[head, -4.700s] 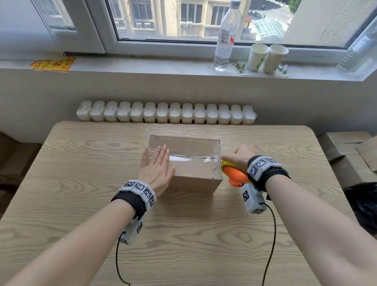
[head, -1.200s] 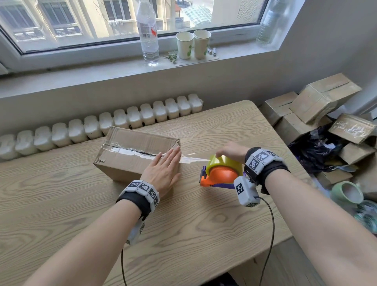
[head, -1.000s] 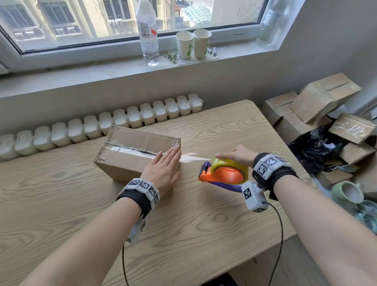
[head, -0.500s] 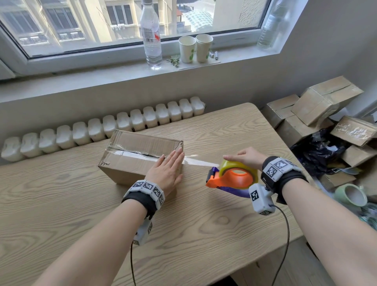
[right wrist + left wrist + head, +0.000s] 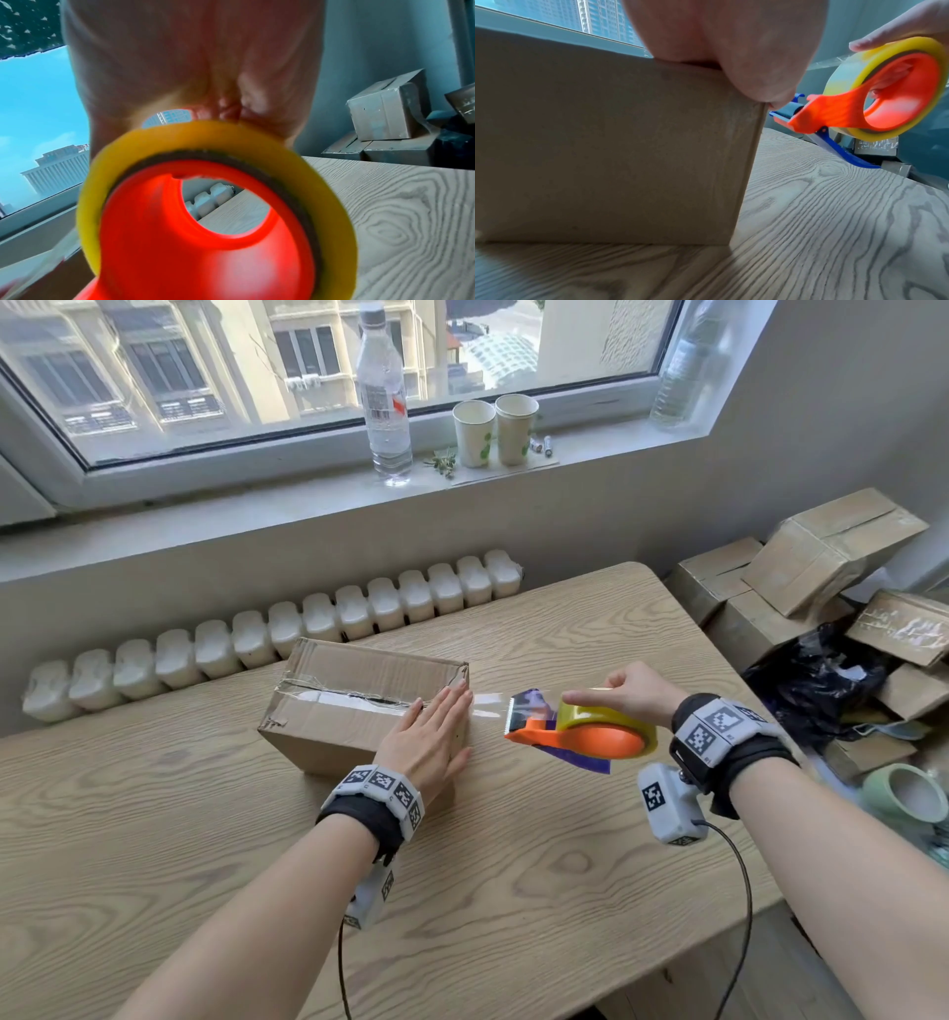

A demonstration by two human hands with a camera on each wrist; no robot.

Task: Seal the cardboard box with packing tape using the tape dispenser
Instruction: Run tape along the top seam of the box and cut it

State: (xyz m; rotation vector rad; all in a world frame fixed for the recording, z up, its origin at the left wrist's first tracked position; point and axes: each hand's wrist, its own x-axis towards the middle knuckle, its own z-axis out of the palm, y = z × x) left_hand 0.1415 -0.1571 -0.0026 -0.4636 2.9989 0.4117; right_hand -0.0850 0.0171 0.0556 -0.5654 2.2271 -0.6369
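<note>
We're at a wooden table (image 5: 154,839) under a window, radiator (image 5: 267,634) behind it, bottle (image 5: 382,392) and two paper cups (image 5: 495,431) on the sill. The cardboard box (image 5: 349,711) sits mid-table; our left hand (image 5: 429,742) lies flat, fingers straight, on its right end over the tape strip (image 5: 488,700). Just right, our right hand (image 5: 634,693) grips the tape dispenser (image 5: 585,737) above the table. Piled boxes (image 5: 821,546) far right.

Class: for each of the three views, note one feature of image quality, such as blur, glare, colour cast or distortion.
Head view: sharp, daylit, glare on the tape strip and wide-angle bending of the windowsill. Left wrist view: bluish cast, tape dispenser slightly smeared. Right wrist view: the dispenser and right hand fill the frame, blurred.
</note>
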